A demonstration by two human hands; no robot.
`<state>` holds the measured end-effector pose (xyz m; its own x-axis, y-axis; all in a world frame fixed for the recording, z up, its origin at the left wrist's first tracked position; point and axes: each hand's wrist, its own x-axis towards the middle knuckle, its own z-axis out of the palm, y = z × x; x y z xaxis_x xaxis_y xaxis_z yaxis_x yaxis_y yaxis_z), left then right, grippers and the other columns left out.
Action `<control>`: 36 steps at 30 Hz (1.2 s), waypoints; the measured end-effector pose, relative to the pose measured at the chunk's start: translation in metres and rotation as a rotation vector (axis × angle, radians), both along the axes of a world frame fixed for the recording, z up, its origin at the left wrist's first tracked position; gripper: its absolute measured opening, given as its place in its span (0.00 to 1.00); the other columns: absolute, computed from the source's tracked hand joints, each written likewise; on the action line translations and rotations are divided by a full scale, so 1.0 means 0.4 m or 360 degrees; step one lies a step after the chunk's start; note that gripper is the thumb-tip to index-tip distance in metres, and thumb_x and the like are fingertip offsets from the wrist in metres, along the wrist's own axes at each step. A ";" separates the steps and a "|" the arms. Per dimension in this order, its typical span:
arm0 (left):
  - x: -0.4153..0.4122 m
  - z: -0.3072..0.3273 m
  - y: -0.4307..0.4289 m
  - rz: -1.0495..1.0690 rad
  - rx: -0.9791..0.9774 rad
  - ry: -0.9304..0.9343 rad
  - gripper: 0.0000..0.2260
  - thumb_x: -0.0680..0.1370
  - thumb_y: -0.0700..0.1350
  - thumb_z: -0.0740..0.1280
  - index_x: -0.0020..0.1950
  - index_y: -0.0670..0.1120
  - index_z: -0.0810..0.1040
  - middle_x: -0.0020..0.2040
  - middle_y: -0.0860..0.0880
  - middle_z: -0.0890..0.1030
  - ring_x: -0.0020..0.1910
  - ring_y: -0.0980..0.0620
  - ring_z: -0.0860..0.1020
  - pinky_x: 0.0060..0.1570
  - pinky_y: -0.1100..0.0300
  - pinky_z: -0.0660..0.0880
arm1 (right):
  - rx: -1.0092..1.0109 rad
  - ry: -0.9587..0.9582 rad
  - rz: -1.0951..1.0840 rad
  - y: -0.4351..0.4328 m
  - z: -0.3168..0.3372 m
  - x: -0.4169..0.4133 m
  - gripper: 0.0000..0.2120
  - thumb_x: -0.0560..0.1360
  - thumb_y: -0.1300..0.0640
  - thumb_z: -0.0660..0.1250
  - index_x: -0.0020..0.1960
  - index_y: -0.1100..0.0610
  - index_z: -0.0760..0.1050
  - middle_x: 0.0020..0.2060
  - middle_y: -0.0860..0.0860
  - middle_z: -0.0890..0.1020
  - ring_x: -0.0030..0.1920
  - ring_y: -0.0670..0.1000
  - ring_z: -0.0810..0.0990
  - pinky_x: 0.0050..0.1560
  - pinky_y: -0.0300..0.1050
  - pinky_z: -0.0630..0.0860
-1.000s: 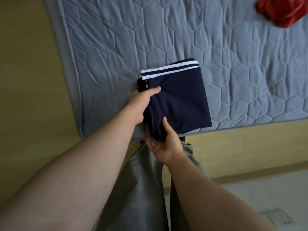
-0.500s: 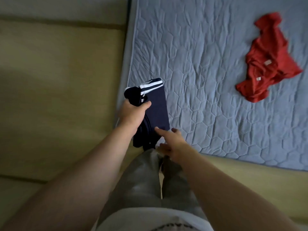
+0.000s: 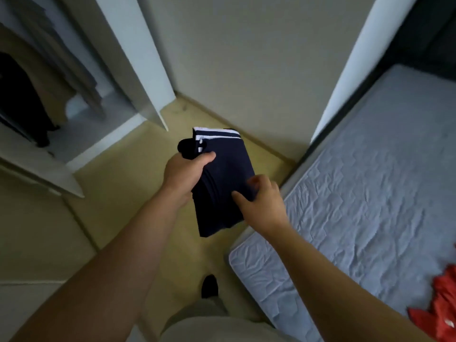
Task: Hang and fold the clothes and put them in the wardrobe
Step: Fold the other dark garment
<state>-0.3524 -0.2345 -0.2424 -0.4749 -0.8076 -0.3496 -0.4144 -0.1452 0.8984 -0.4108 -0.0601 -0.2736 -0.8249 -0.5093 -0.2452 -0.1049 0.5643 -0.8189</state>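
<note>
A folded navy garment (image 3: 222, 178) with white stripes at its top edge hangs in the air above the floor. My left hand (image 3: 183, 174) grips its upper left side, thumb on top. My right hand (image 3: 261, 198) holds its right edge, thumb on the cloth and fingers curled behind. The open wardrobe (image 3: 44, 95) stands at the upper left with dark clothes hanging inside. A crumpled red garment (image 3: 439, 309) lies on the bed at the lower right.
The grey quilted mattress (image 3: 370, 193) fills the right side. A white wardrobe door (image 3: 138, 60) stands open between the wardrobe and the wall. Tan floor (image 3: 118, 193) lies under my hands; my foot (image 3: 209, 286) shows below.
The view has swung from the bed toward the wardrobe. The folded navy garment has come off the mattress and is now carried in both hands over the floor.
</note>
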 end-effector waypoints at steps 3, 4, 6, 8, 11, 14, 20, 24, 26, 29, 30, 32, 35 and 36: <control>0.068 0.084 -0.170 -0.0110 -0.0264 -0.0054 0.10 0.64 0.56 0.78 0.44 0.58 0.84 0.41 0.58 0.86 0.41 0.55 0.85 0.48 0.53 0.82 | -0.0166 0.0295 0.0219 -0.173 0.103 0.000 0.22 0.74 0.53 0.72 0.65 0.52 0.70 0.59 0.49 0.72 0.59 0.52 0.75 0.56 0.45 0.73; 0.092 0.107 -0.234 -0.0171 -0.0362 -0.0106 0.13 0.64 0.56 0.78 0.45 0.57 0.84 0.41 0.58 0.86 0.42 0.56 0.84 0.48 0.54 0.81 | -0.0188 0.0469 0.0271 -0.236 0.132 0.002 0.25 0.73 0.56 0.72 0.67 0.53 0.68 0.61 0.51 0.71 0.61 0.54 0.74 0.58 0.47 0.73; 0.136 0.148 -0.361 -0.0367 -0.0572 -0.0269 0.17 0.61 0.58 0.79 0.46 0.56 0.83 0.41 0.58 0.85 0.42 0.57 0.83 0.46 0.56 0.80 | -0.0193 0.0845 0.0442 -0.370 0.183 0.006 0.37 0.69 0.61 0.73 0.74 0.52 0.62 0.68 0.55 0.68 0.66 0.57 0.69 0.65 0.51 0.72; 0.177 0.184 -0.492 -0.0645 -0.0799 -0.0445 0.17 0.59 0.60 0.79 0.43 0.56 0.81 0.39 0.58 0.83 0.40 0.58 0.82 0.42 0.56 0.80 | -0.0133 0.1128 0.0685 -0.522 0.231 0.014 0.50 0.65 0.61 0.76 0.79 0.48 0.53 0.74 0.56 0.61 0.72 0.60 0.64 0.69 0.56 0.68; 0.224 0.235 -0.676 -0.1023 -0.1072 -0.0700 0.17 0.59 0.61 0.80 0.39 0.56 0.80 0.37 0.58 0.82 0.37 0.59 0.80 0.39 0.55 0.79 | 0.0017 0.1145 0.1155 -0.752 0.291 0.028 0.62 0.61 0.55 0.81 0.80 0.42 0.42 0.77 0.52 0.58 0.76 0.58 0.61 0.71 0.61 0.67; 0.265 0.274 -0.838 -0.1194 -0.1198 -0.0807 0.17 0.60 0.59 0.81 0.42 0.57 0.81 0.37 0.58 0.82 0.34 0.60 0.79 0.34 0.59 0.76 | 0.0106 0.0688 0.1547 -0.946 0.328 0.053 0.65 0.60 0.56 0.84 0.81 0.41 0.41 0.75 0.50 0.65 0.71 0.53 0.69 0.67 0.53 0.73; 0.348 0.281 -1.102 -0.1118 -0.1108 -0.0742 0.30 0.56 0.60 0.83 0.51 0.59 0.71 0.46 0.59 0.78 0.43 0.59 0.77 0.38 0.60 0.75 | 0.0244 0.0706 0.1645 -1.236 0.348 0.094 0.30 0.65 0.52 0.79 0.65 0.51 0.74 0.54 0.47 0.80 0.53 0.51 0.79 0.53 0.43 0.77; 0.383 0.267 -1.260 -0.0959 -0.0997 -0.0678 0.33 0.57 0.58 0.84 0.54 0.56 0.69 0.47 0.58 0.79 0.45 0.58 0.78 0.46 0.54 0.80 | 0.0250 0.0816 0.1805 -1.423 0.356 0.115 0.23 0.66 0.50 0.77 0.57 0.52 0.74 0.48 0.46 0.77 0.47 0.48 0.78 0.49 0.47 0.79; 0.388 0.265 -1.339 -0.0920 -0.0996 -0.0716 0.35 0.58 0.58 0.84 0.56 0.56 0.68 0.48 0.57 0.78 0.45 0.58 0.78 0.46 0.55 0.80 | 0.0265 0.0779 0.1940 -1.518 0.357 0.115 0.29 0.64 0.44 0.79 0.59 0.50 0.72 0.50 0.44 0.75 0.48 0.46 0.77 0.49 0.44 0.78; 0.392 0.266 -1.469 -0.0861 -0.1000 -0.0779 0.36 0.58 0.58 0.84 0.58 0.55 0.68 0.48 0.58 0.76 0.45 0.59 0.77 0.42 0.58 0.78 | 0.0305 0.0795 0.2107 -1.673 0.356 0.099 0.37 0.62 0.34 0.78 0.65 0.47 0.71 0.55 0.43 0.77 0.53 0.46 0.78 0.56 0.45 0.76; 0.391 0.267 -1.518 -0.0846 -0.0990 -0.0790 0.35 0.58 0.58 0.84 0.57 0.55 0.68 0.48 0.58 0.76 0.45 0.59 0.77 0.41 0.59 0.77 | 0.0286 0.0844 0.2141 -1.729 0.358 0.091 0.35 0.63 0.34 0.77 0.64 0.46 0.72 0.54 0.42 0.78 0.53 0.45 0.78 0.55 0.44 0.76; 0.384 0.279 -1.616 -0.0823 -0.0988 -0.0818 0.33 0.58 0.58 0.84 0.54 0.56 0.68 0.48 0.58 0.77 0.46 0.58 0.77 0.41 0.60 0.76 | 0.0237 0.0945 0.2206 -1.845 0.369 0.074 0.26 0.67 0.39 0.77 0.61 0.48 0.75 0.51 0.44 0.80 0.51 0.47 0.79 0.54 0.45 0.76; 0.367 0.306 -1.759 -0.0733 -0.0945 -0.0805 0.32 0.58 0.58 0.84 0.53 0.59 0.69 0.51 0.58 0.77 0.49 0.59 0.77 0.48 0.58 0.79 | 0.0161 0.1025 0.2299 -2.019 0.400 0.044 0.14 0.69 0.47 0.75 0.51 0.50 0.78 0.43 0.48 0.81 0.44 0.48 0.80 0.46 0.45 0.79; 0.362 0.319 -1.804 -0.0687 -0.0911 -0.0769 0.32 0.58 0.57 0.85 0.53 0.61 0.69 0.53 0.59 0.78 0.51 0.59 0.78 0.52 0.57 0.79 | 0.0114 0.1010 0.2302 -2.075 0.414 0.031 0.10 0.69 0.48 0.74 0.47 0.49 0.77 0.40 0.47 0.81 0.40 0.46 0.79 0.41 0.43 0.78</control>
<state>-0.2076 -0.9560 -0.1149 -0.6850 -0.7042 -0.1869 -0.6845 0.5342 0.4961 -0.3985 -0.8902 -0.1079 0.3544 -0.9273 -0.1204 -0.8680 -0.2783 -0.4113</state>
